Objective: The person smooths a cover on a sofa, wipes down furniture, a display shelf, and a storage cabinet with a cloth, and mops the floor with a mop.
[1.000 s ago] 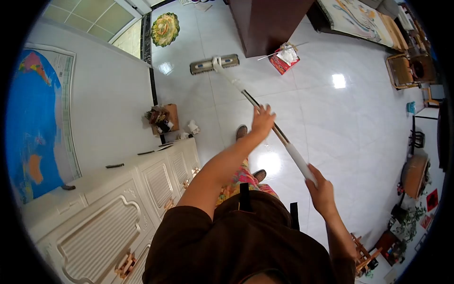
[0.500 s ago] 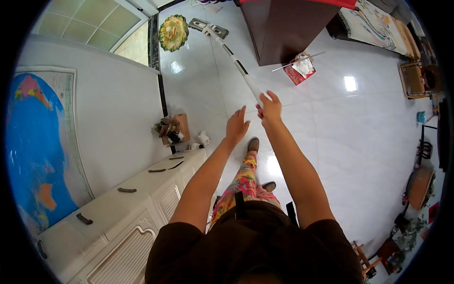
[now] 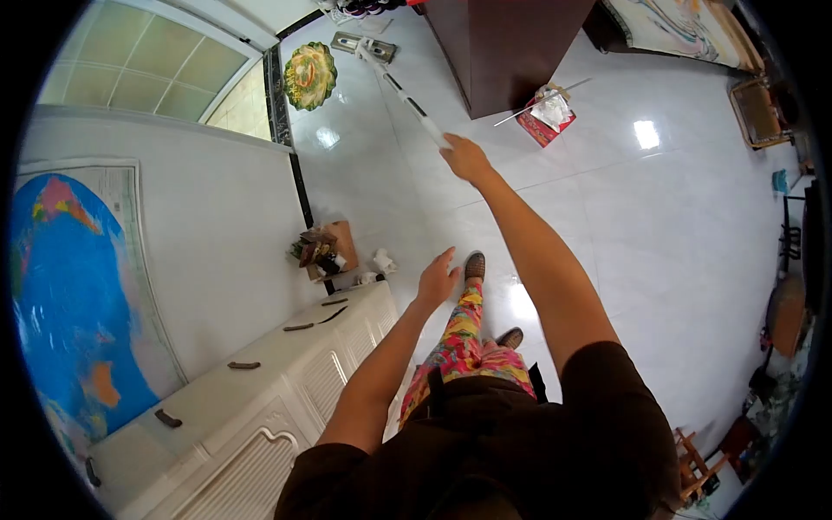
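Probably light yet stiff, the mop point(image 3: 407, 100) seems best held by its pale grip point(image 3: 432, 128), where the right hand point(image 3: 468, 161) curls its fingers. Its flat head point(image 3: 378, 51) lies beside the round mat point(image 3: 309, 76). The left hand point(image 3: 438, 279) is empty, fingers partly spread.

Mop point(image 3: 409, 102): head down, pole slanted

Rect. head point(image 3: 381, 51), grey w/ paler trim, flat on tiled floor point(image 3: 555, 225), just beside rnd green-yellow mat point(image 3: 310, 76). White joint nr head's middle. Pole point(image 3: 432, 129) white w/ dark sections, slants up twd person; upper white part gripped in R hand point(image 3: 466, 160).
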### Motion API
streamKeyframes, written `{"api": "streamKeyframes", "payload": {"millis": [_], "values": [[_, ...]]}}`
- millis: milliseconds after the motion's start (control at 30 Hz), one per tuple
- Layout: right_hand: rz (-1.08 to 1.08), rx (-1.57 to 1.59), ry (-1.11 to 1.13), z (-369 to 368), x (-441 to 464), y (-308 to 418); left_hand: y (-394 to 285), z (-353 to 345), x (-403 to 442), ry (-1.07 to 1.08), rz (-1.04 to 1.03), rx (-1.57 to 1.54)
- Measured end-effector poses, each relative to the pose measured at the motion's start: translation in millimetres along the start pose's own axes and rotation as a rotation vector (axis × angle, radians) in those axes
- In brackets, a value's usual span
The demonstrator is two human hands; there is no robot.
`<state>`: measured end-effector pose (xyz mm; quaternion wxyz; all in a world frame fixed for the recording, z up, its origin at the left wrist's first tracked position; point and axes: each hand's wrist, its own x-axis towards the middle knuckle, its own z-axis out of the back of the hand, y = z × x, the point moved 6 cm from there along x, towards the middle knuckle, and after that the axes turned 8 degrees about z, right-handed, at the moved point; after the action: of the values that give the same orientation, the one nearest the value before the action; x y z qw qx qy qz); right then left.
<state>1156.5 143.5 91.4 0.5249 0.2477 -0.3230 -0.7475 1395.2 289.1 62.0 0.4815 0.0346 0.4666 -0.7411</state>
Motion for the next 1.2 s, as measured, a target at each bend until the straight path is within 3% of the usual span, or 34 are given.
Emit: {"api": "streamKeyframes", "payload": {"millis": [100, 267, 300, 433, 500, 533, 600, 700, 833, 933, 1000, 1067, 1200], "values": [[-0.02, -0.01, 0.119, 39.9, -91.5, 16.0, -5.0, -5.5, 0.7, -0.021, -0.05, 0.022], [0.007, 0.039, 0.225, 125.6, -265.9, 49.7, -74.0, 3.2, -12.4, -0.352, -0.199, 0.122], [-0.079, 0.032, 0.302, 146.3, -299.5, 57.8, -89.1, 2.6, -16.4, -0.424, -0.222, 0.164], [-0.334, -0.012, 0.471, 222.5, -436.1, 84.2, -115.1, -41.3, -27.8, -0.246, -0.37, 0.254], [-0.436, 0.003, 0.477, 275.2, -478.0, 113.2, -121.8, -77.0, -53.1, -0.192, -0.576, 0.293], [-0.499, 0.028, 0.476, 301.9, -492.6, 128.5, -134.0, -89.9, -66.1, 0.026, -0.635, 0.219], [-0.618, -0.043, 0.494, 342.9, -513.4, 149.8, -148.4, -119.2, -97.5, 0.075, -0.744, 0.138], [-0.699, 0.002, 0.389, 361.4, -526.6, 161.6, -159.8, -131.5, -119.4, 0.018, -0.74, 0.223], [-0.604, 0.066, 0.272, 335.0, -502.1, 153.8, -147.5, -115.3, -87.3, -0.035, -0.642, 0.366], [-0.462, 0.094, 0.276, 281.8, -454.1, 133.2, -115.7, -67.4, -35.1, -0.12, -0.566, 0.516], [-0.402, 0.077, 0.372, 234.6, -409.2, 128.6, -84.1, -26.7, 3.1, -0.264, -0.398, 0.641], [-0.228, 0.013, 0.42, 184.4, -359.4, 124.3, -51.5, 18.5, 41.7, -0.286, -0.215, 0.648], [-0.105, 0.069, 0.447, 95.2, -251.8, 135.6, -28.8, 98.6, 71.1, -0.342, -0.156, 0.538]]}}
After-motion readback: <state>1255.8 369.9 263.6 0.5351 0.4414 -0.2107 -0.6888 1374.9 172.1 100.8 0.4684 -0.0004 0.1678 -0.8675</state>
